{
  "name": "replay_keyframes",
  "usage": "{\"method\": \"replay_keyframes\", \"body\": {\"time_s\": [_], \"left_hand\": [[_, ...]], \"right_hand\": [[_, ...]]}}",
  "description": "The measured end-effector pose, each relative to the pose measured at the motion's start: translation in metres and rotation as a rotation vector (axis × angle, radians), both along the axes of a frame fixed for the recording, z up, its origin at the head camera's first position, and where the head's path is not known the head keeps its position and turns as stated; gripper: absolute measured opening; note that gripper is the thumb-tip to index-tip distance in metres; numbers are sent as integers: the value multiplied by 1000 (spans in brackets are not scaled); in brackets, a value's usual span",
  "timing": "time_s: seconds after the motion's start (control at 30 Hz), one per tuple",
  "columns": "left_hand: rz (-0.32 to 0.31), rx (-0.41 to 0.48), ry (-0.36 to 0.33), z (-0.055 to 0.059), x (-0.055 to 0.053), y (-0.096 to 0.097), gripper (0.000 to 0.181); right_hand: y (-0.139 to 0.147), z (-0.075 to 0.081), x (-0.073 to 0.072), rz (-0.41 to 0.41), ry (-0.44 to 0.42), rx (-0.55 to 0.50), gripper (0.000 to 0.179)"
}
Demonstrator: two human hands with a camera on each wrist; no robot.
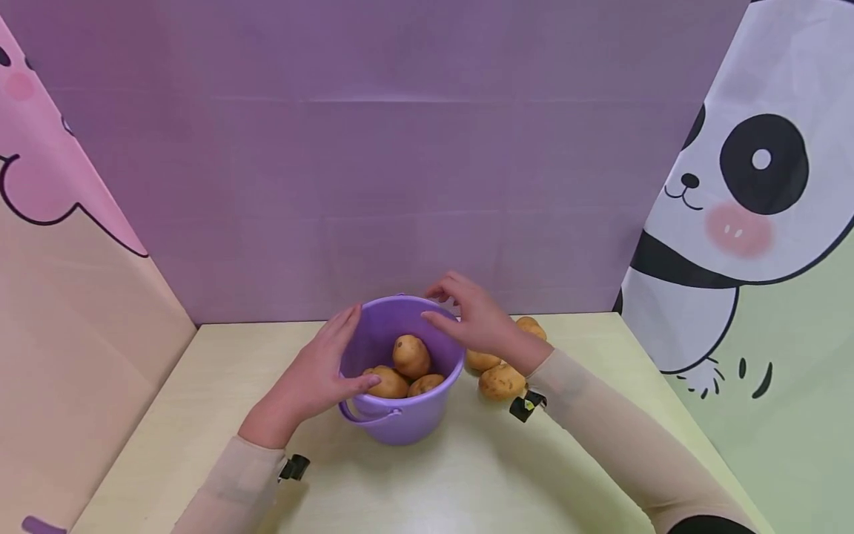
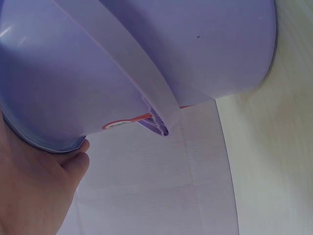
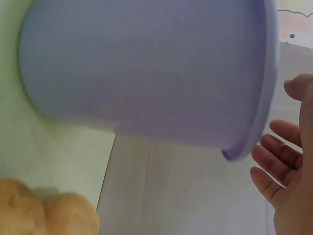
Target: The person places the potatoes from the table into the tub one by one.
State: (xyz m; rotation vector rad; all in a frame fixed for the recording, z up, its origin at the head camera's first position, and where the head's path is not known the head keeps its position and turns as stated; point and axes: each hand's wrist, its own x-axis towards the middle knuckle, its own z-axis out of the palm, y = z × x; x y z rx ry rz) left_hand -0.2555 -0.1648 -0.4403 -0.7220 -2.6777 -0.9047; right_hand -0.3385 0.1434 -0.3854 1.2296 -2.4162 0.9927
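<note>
A purple bucket point(image 1: 414, 424) stands upright on the table, its handle point(image 1: 373, 420) hanging down at the front. Inside lie potatoes point(image 1: 411, 356), three of which show. My left hand point(image 1: 320, 371) grips the bucket's left rim, thumb over the inside and fingers along the outside. In the left wrist view that hand point(image 2: 36, 188) sits against the rim. Over the right back part of the rim hovers my right hand point(image 1: 477, 315), fingers loosely bent and apart, holding nothing. The right wrist view shows this hand point(image 3: 288, 161) just beyond the rim, with a small gap.
Several loose potatoes point(image 1: 502, 382) lie on the table right of the bucket, partly hidden under the right forearm. A purple backdrop point(image 1: 400, 163) rises behind the table point(image 1: 534, 460). Printed panels with a panda point(image 1: 767, 237) and a pink figure point(image 1: 53, 148) flank it.
</note>
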Motion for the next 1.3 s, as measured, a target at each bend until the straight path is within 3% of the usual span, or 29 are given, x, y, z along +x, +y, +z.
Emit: {"method": "replay_keyframes", "body": {"time_s": [0.13,0.4,0.8,1.1,1.3], "left_hand": [[3,-3,-4,0,0,0,116],[4,-6,-1,0,0,0,118],[-3,3,9,-1,0,0,116],[0,3,-1,-1,-1,0,117],[-1,-1,-8,-1,-1,0,119]], "right_hand": [[18,-1,3,-39,15,-3,24],[53,-6,15,-92,-36,-11,21],[85,-28,29,-129,-85,43,32],[99,-51,34,-120,-74,74,38],[104,-68,37,-65,-104,36,36]]}}
